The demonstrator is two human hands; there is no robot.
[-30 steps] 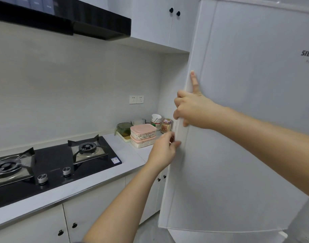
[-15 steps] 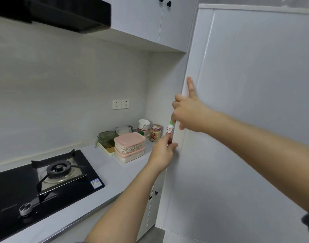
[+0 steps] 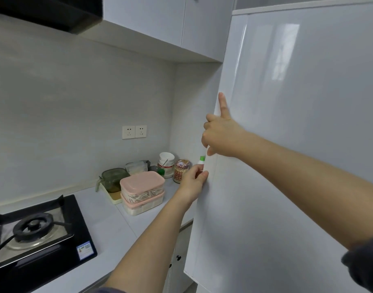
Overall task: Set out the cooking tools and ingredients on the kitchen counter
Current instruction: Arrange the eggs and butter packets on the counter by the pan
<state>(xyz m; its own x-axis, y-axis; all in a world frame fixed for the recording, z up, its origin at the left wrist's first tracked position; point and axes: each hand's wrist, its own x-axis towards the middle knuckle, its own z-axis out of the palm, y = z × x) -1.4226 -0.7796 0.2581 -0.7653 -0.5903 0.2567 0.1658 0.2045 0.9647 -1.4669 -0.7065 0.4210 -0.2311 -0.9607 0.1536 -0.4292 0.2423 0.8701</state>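
Gripping the left edge of the white fridge door point(image 3: 287, 144), the right hand point(image 3: 221, 138) curls its lower fingers round it, forefinger straight up, and the left hand point(image 3: 194, 180) pinches the same edge just below. The door stands upright, long axis vertical, face toward the camera. Pink-lidded boxes point(image 3: 142, 192), a jar point(image 3: 181, 171) and a green-capped bottle point(image 3: 201, 160) crowd the counter point(image 3: 109, 225) beside that edge.
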